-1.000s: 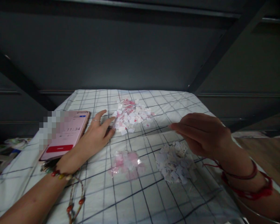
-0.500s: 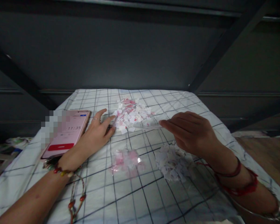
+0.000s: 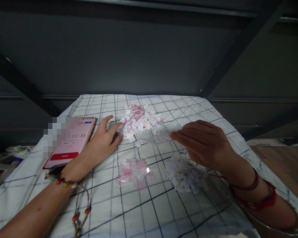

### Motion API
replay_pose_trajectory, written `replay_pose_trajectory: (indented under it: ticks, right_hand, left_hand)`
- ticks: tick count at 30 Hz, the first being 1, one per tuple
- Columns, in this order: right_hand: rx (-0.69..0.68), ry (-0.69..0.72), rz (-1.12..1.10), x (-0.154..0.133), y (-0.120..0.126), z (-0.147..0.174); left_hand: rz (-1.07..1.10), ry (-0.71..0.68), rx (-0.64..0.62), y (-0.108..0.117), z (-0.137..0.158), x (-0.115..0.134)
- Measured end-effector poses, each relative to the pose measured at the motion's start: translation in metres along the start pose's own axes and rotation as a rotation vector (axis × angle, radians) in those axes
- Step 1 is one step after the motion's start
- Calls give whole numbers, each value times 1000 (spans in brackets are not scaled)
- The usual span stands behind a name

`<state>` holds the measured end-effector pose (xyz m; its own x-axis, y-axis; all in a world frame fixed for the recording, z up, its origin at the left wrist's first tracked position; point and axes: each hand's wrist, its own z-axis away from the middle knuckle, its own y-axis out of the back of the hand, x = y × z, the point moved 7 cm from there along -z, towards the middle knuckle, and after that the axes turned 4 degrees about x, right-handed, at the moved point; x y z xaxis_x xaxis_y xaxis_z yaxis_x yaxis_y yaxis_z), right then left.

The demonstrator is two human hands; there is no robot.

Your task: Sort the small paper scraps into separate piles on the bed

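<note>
My left hand [image 3: 104,138] lies with fingers spread, the fingertips at the left edge of a pile of small paper scraps [image 3: 140,122], mostly white with some pink and red. My right hand [image 3: 203,142] is closed in a pinch on the right end of a clear plastic bag [image 3: 157,137]. The bag stretches left to the front of that pile; its far end is hard to make out. Below my right hand sits a heap of whitish scraps [image 3: 185,173], partly hidden by the hand. Left of this heap are pink and clear shiny pieces [image 3: 135,172].
A phone [image 3: 69,142] showing a timer lies at the left, beside my left forearm. The checked cloth [image 3: 96,205] covers the table. A dark panel [image 3: 129,56] rises behind the table's far edge.
My right hand has moved slightly down, and the plastic bag has dropped with it. A white scrap now lies nearer at the pile's front edge. My left hand has barely moved.
</note>
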<state>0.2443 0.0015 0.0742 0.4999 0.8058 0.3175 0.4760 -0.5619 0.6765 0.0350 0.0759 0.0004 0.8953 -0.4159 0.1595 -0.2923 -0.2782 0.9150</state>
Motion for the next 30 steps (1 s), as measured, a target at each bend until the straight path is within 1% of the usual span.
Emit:
replay_pose_trajectory:
  ticks: [5,9,12,16,19,24,27,30]
  right_hand:
    - [-43,-40,69,8,1,4]
    - [-18,-44,71,8,5,5]
    - [-37,-30,74,8,3,5]
    - [-34,-47,146,12,3,7]
    - [-20,-65,124,13,6,7]
    - [-82,-41,112,10,4,7]
    - [-110,-33,106,16,8,12]
    - [-101,-79,133,28,18,20]
  left_hand:
    - [-16,3,0,0,1,-1]
    - [7,3,-10,-1,1,-1]
    - [25,13,-9,-2,1,-2]
    - [15,4,-4,-2,1,-2]
    - [7,3,-5,-1,1,-1]
    - [-12,-4,-8,-1,1,-1]
    - [-15,1,-23,-2,1,-2]
    - [-11,4,-25,-3,2,-2]
